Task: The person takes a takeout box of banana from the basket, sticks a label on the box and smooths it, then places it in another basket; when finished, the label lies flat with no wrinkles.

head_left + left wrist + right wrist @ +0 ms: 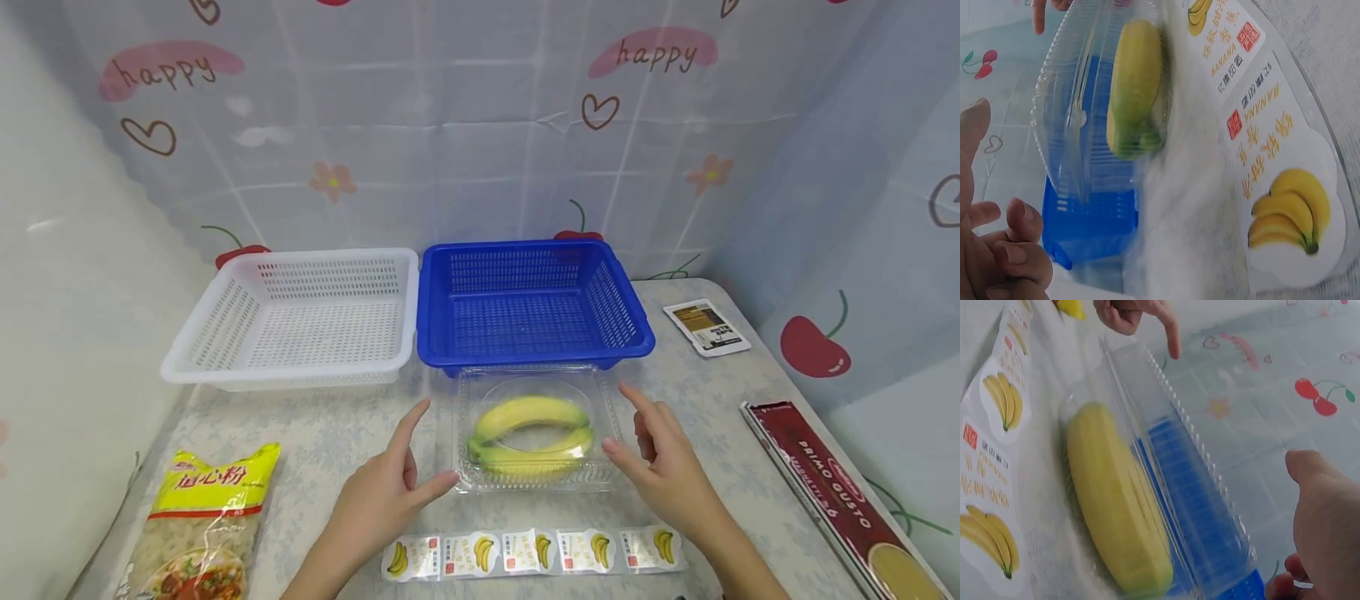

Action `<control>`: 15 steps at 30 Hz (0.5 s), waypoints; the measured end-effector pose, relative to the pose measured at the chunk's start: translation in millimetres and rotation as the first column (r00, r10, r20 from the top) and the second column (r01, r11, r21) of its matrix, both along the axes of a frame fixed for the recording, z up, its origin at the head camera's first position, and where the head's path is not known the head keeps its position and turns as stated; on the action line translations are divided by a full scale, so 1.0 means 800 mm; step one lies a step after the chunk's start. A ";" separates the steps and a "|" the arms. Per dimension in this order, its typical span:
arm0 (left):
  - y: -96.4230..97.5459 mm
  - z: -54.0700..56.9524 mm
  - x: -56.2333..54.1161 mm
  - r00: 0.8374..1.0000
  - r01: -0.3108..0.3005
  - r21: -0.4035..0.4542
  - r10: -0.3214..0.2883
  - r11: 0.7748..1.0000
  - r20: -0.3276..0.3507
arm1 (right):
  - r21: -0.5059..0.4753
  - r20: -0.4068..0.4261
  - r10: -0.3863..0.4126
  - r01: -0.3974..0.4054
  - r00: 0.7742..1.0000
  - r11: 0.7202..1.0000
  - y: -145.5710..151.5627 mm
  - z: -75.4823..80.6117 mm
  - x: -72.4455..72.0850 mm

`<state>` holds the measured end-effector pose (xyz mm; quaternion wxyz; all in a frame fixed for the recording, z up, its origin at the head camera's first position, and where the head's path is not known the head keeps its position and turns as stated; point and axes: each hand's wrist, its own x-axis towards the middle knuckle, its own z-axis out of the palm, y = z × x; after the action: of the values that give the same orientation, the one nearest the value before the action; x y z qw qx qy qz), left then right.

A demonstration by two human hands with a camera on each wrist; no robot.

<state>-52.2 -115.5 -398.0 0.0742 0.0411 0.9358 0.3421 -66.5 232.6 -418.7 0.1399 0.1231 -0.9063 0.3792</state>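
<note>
A clear plastic clamshell box [463, 396] lies in front of the blue basket, with two yellow-green bananas [531, 412] inside. Its transparent lid lies over the fruit; whether it is latched I cannot tell. My left hand [382, 500] hovers at the box's left side, thumb and index finger spread and the other fingers loosely bent. On the opposite side is my right hand [667, 475], its thumb and index finger apart, holding nothing. A strip of banana stickers [536, 552] lies flat between the wrists, close to the box's near edge.
Behind the box stand a white basket [180, 350] and a blue basket [536, 362], side by side. A bag with a yellow top [217, 483] lies at left. To the right are a small white packet [707, 327] and a long red spaghetti box [832, 483].
</note>
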 end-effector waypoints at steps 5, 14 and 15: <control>-0.028 0.004 0.017 1.000 -0.001 -0.024 0.001 1.000 0.000 | -0.069 -0.097 0.126 -0.133 0.987 0.989 -0.034 0.012 0.016; -0.072 -0.026 0.042 0.988 0.107 0.013 -0.108 0.994 0.112 | -0.129 -0.053 0.417 -0.420 0.907 0.898 -0.100 0.007 0.042; -0.075 -0.030 0.044 0.984 0.120 0.009 -0.120 0.993 0.128 | -0.129 -0.055 0.448 -0.451 0.893 0.883 -0.107 0.004 0.045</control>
<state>-16.8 -175.3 -421.8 0.1545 0.0756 0.9248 0.3395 -30.7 146.7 -415.4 0.0672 0.3241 -0.8230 0.4616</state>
